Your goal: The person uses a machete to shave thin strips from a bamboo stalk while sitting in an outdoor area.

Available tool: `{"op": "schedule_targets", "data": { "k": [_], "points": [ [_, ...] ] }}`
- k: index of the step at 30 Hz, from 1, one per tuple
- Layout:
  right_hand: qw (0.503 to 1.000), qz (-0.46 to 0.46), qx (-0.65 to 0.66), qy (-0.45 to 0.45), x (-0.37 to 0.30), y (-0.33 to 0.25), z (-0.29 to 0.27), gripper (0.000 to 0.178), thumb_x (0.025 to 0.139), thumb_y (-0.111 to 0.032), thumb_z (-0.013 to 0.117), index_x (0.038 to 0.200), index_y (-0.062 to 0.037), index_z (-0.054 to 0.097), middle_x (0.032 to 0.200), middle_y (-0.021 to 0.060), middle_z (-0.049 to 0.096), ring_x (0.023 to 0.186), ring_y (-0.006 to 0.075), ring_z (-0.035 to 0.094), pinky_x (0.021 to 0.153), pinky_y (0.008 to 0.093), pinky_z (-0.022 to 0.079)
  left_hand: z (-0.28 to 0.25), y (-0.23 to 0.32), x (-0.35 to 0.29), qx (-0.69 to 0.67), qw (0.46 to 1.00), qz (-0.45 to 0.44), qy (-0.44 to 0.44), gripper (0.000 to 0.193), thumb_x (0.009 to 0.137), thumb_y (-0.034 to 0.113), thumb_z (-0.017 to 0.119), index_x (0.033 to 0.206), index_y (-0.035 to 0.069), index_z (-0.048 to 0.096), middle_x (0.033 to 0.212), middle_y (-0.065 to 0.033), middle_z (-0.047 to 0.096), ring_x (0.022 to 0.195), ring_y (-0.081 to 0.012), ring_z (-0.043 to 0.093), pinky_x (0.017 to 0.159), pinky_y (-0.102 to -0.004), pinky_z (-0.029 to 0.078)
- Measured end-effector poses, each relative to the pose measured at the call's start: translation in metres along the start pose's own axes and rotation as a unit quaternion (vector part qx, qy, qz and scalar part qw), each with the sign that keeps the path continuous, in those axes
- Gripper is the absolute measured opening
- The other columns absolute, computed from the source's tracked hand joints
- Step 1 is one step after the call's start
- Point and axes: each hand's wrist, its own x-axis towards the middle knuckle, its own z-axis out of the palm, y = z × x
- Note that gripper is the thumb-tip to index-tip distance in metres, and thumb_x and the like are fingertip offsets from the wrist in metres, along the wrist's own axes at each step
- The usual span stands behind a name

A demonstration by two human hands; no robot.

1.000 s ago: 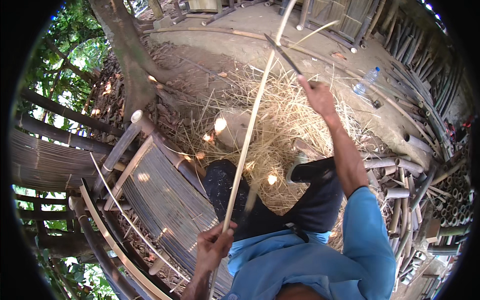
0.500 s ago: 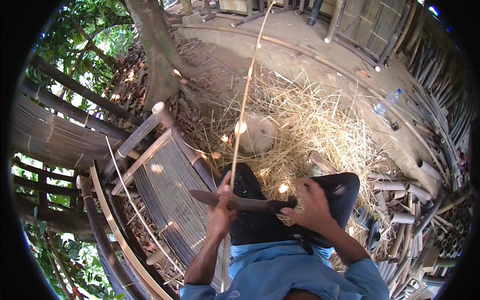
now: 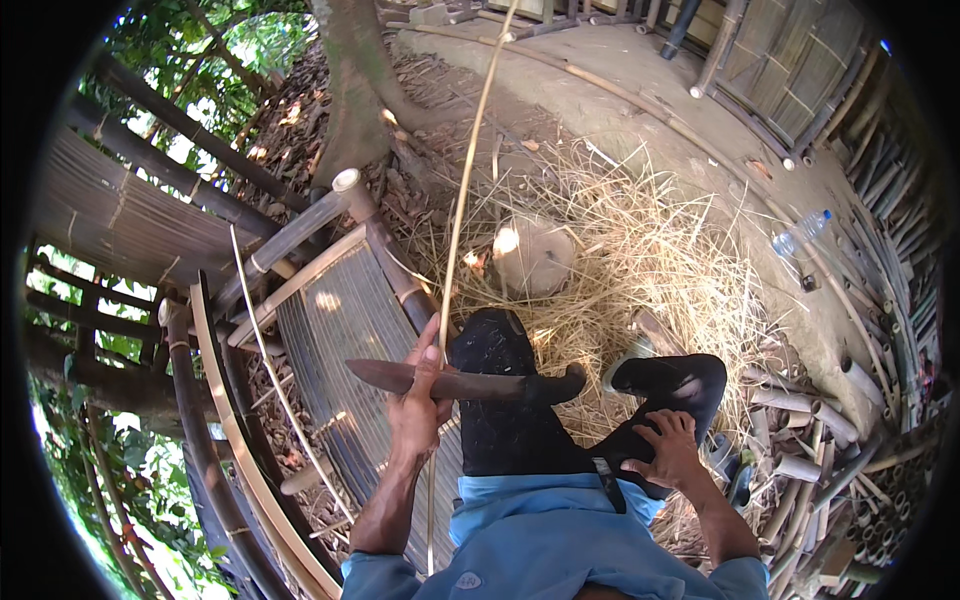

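Observation:
My left hand (image 3: pixel 412 415) is closed around a large knife (image 3: pixel 485 387) with a broad brown blade. Its pointed tip is to the left and the dark curved handle to the right, above my legs. The same hand grips a long thin bamboo strip (image 3: pixel 468 170), which runs from near my shirt up past the top edge of the picture. On my right thigh (image 3: pixel 690 392) lies my right hand (image 3: pixel 668 450), fingers spread, holding nothing. In front of my knees a round wooden stump (image 3: pixel 540 268) stands amid pale shavings (image 3: pixel 650 270).
Left of me is a bamboo bench (image 3: pixel 340 330), with another thin strip (image 3: pixel 270 365) leaning beside it. A tree trunk (image 3: pixel 355 80) rises behind it. To the right are a plastic bottle (image 3: pixel 802 232) and piles of cut bamboo (image 3: pixel 880 480). A long pole (image 3: pixel 640 100) lies on the ground.
My right hand has moved off the knife handle, down and right onto my thigh. The left hand has shifted slightly left with the knife and strip. The view has shifted too.

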Motion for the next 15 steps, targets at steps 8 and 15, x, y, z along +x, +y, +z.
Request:
{"op": "schedule_targets", "data": {
  "k": [8, 15],
  "points": [
    [0.990, -0.132, -0.012, -0.038, 0.011, 0.015, -0.001, 0.078, 0.066, -0.068, 0.078, 0.124, -0.0178, 0.068, 0.118, 0.0127, 0.059, 0.115, 0.0328, 0.049, 0.099, 0.0493, 0.033, 0.012, 0.002, -0.007, -0.024, 0.999, 0.006, -0.038, 0.054, 0.103, 0.038, 0.056, 0.148, 0.009, 0.049, 0.069, 0.0022, 0.054, 0.042, -0.0032, 0.033, 0.037, -0.0222, 0.021],
    [0.966, -0.080, -0.027, -0.243, 0.047, 0.014, -0.011, 0.089, 0.060, -0.074, 0.079, 0.123, -0.0119, 0.068, 0.121, 0.0158, 0.056, 0.117, 0.0364, 0.045, 0.101, 0.0484, 0.031, 0.012, 0.005, -0.012, 0.017, 0.997, -0.032, -0.073, 0.047, 0.104, 0.037, 0.054, 0.148, 0.021, 0.052, 0.072, 0.0044, 0.049, 0.054, -0.0047, 0.041, 0.045, -0.0217, 0.030]
  ]
}}
